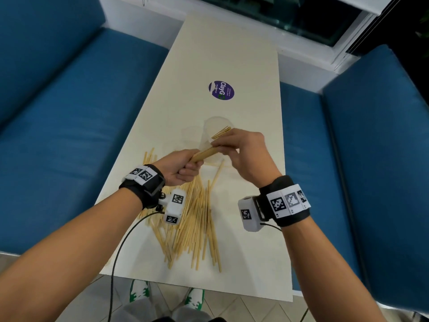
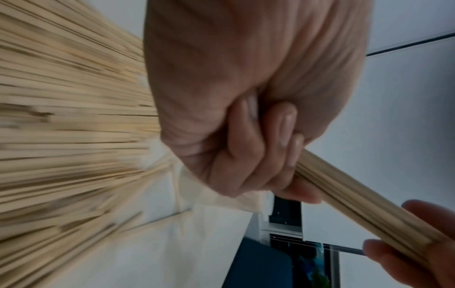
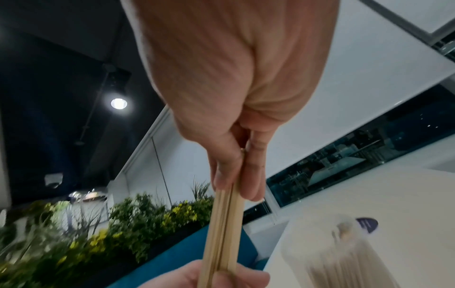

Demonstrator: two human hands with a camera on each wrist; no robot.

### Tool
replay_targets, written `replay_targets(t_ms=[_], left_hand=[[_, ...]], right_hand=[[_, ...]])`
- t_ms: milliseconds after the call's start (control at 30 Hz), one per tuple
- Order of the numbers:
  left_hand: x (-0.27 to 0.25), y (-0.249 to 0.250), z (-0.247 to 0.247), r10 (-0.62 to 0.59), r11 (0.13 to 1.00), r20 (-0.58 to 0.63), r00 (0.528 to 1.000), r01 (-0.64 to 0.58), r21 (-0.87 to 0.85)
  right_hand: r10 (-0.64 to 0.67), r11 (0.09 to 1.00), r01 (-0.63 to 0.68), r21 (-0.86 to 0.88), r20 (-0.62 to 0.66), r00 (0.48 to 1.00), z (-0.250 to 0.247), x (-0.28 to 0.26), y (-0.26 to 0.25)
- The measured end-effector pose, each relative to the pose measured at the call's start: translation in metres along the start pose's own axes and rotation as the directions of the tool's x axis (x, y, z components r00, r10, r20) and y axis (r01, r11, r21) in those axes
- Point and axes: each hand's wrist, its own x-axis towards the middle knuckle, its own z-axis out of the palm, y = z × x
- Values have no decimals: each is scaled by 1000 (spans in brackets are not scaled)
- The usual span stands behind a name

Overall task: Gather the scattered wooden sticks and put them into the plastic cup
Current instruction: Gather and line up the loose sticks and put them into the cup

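Bundle of sticks [image 1: 206,152] between both hands, cup [image 1: 214,129] just behind them on counter [image 1: 243,66]; loose sticks [image 1: 197,219] nearer, under wrists.

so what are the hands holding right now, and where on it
Both hold one bundle of wooden sticks: the left hand grips its near end, the right hand pinches it farther along, near the plastic cup.

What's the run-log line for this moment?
left hand: grips stick bundle | right hand: pinches same bundle | plastic cup: upright, behind | loose sticks: on table
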Motion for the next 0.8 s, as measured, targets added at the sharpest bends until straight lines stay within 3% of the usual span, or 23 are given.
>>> replay_targets(t_ms=[100, 200, 267, 333, 367, 400, 467, 500, 633, 700, 800], left_hand=[[9, 27, 15, 114, 991, -43, 993, -117, -58], [21, 51, 22, 171, 976, -228, 958, -197, -97], [29, 59, 21, 275, 958, -418, 866, -282, 46], [39, 59, 15, 445, 880, -503, 741, -256, 401], [44, 55, 11, 506, 784, -447, 738, -177, 595], [50, 51, 7, 526, 650, -350, 775, -101, 753], [56, 40, 5, 525, 407, -183, 831, -57, 912], [58, 35, 6, 537, 356, -137, 832, -77, 931], [73, 22, 1, 626, 403, -147, 766, -157, 902], [74, 20, 1, 643, 430, -159, 749, -180, 885], [71, 21, 1, 649, 450, -152, 745, -216, 866]], right_hand=[[69, 997, -66, 35, -90, 994, -28, 18, 4], [200, 980, -192, 57, -209, 957, -61, 36, 12], [267, 964, -259, 65, -275, 923, -69, 48, 24], [296, 951, -308, -5, -265, 918, -56, 59, 38], [300, 946, -320, -53, -234, 925, -41, 64, 47], [305, 940, -327, -95, -190, 933, -22, 69, 55], [302, 933, -312, -182, -82, 950, 17, 75, 66], [275, 934, -272, -232, -22, 961, 35, 76, 70], [196, 905, -89, -416, 223, 955, 67, 72, 80], [127, 907, -27, -419, 210, 969, 63, 68, 84], [23, 951, -11, -308, 34, 999, 51, 56, 83]])
